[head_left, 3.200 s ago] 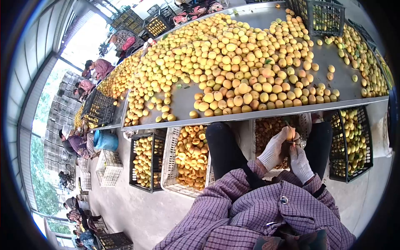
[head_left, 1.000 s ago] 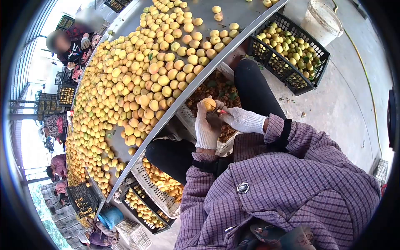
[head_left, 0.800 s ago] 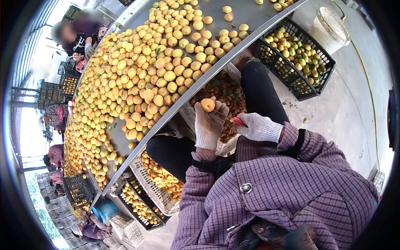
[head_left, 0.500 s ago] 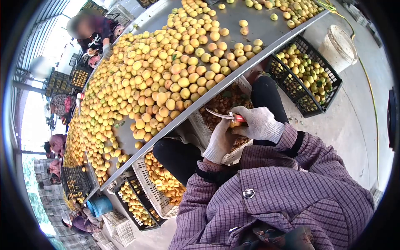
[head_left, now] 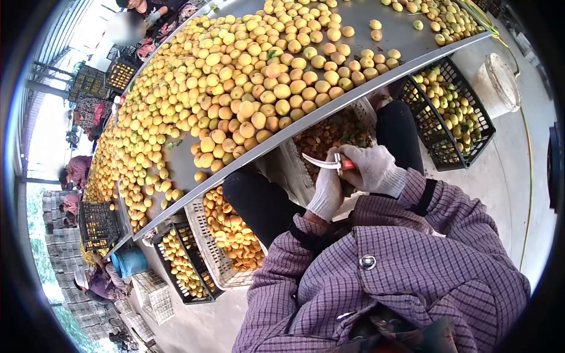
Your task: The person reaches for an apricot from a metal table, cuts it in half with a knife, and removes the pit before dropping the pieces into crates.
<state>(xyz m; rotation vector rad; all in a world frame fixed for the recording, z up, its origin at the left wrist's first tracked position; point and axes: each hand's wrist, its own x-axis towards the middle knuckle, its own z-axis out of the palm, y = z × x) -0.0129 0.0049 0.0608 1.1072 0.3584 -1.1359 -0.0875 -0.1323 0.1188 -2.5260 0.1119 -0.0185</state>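
Observation:
My right hand (head_left: 378, 169), in a white knit glove, is closed around red-handled pruning shears (head_left: 347, 165). Their curved metal blade points left, above my other hand. My left hand (head_left: 327, 191), also gloved, is held close against the right with its fingers curled. Whatever it holds is hidden between the two hands. Below them, between my knees, sits a pale crate (head_left: 288, 154) with brownish fruit pieces (head_left: 329, 138) in it. Whole yellow-orange apricots (head_left: 235, 109) cover much of the metal table in front of me.
The table's raised metal edge (head_left: 282, 136) runs diagonally before my knees. A white crate of halved apricots (head_left: 229, 232) and a black crate (head_left: 191, 259) stand left. Right are a black crate of greenish fruit (head_left: 450, 112) and a white bucket (head_left: 499, 82). Other people sit along the far left.
The view has shifted, so table and hands sit differently in it. An orange fruit glimpsed between my hands earlier is now out of sight. The shears remain in my right hand.

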